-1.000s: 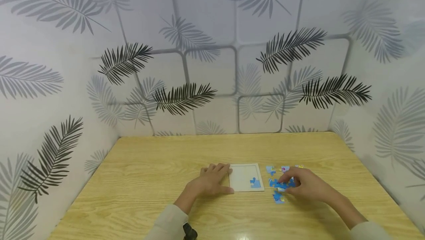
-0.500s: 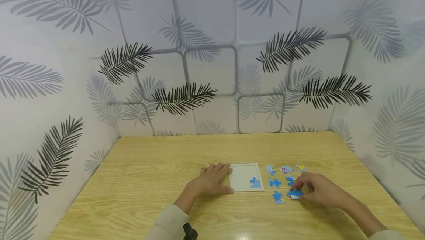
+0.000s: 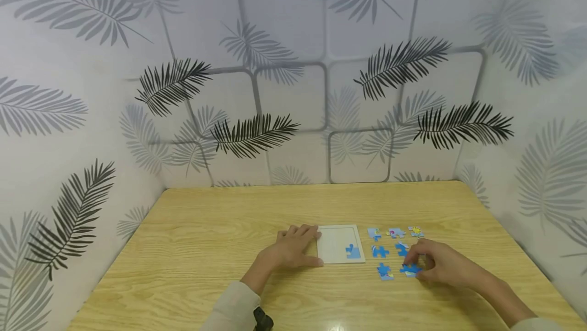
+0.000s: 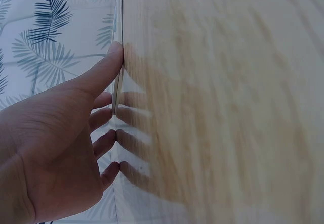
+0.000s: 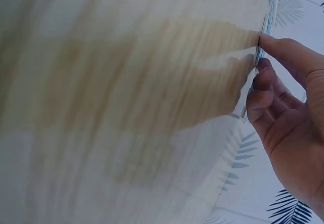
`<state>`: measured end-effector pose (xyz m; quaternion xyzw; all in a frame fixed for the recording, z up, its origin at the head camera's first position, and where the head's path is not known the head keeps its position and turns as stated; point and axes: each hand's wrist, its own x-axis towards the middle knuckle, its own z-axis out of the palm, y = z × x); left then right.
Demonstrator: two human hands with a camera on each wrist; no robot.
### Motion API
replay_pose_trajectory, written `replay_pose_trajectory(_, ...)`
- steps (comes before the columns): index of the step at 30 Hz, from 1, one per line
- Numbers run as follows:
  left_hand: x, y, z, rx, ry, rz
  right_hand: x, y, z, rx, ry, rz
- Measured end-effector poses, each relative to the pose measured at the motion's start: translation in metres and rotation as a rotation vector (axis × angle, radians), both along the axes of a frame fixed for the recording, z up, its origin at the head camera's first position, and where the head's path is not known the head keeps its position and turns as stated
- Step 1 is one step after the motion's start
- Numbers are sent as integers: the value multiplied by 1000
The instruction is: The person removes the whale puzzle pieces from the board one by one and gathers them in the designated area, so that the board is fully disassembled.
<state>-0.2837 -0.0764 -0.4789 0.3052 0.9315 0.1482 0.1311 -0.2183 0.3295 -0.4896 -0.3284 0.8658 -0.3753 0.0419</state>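
My left hand (image 3: pixel 293 249) rests on the table with its fingers spread, thumb and fingertips touching the left edge of a white square puzzle tray (image 3: pixel 331 244). A light-blue jigsaw piece (image 3: pixel 352 252) lies in the tray's lower right corner. My right hand (image 3: pixel 447 264) pinches a blue jigsaw piece (image 3: pixel 409 270) between thumb and finger at the table surface. In the right wrist view, that hand (image 5: pixel 291 107) has its fingers curled beside the table, and the thin pieces show edge-on. Part of the held piece is hidden by the fingers.
Several loose jigsaw pieces lie in rows right of the tray, among them a blue one (image 3: pixel 379 251), a lower blue one (image 3: pixel 384 272) and one with a yellow sun (image 3: pixel 416 231). The wooden table (image 3: pixel 220 219) meets a leaf-patterned wall (image 3: pixel 293 158) behind.
My right hand has moved right and slightly toward me, carrying the blue jigsaw piece from the middle row to the nearer row. The left hand and tray have stayed put.
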Motion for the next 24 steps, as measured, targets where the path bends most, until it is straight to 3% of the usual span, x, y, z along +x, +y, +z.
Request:
replay_pose_trajectory(8, -3, -1, -5, 3, 10, -1, 2, -6, 11, 8, 9, -14)
replay_pose_trajectory(14, -9, -3, -15, 12, 31, 6, -7, -24, 18, -26, 61, -19)
replay_pose_trajectory(20, -6, -2, -11, 16, 24, 1, -21, -55, 16, -65, 10, 22)
replay_pose_trajectory(24, -2, 0, -3, 6, 7, 8, -27, -79, 12, -64, 20, 43)
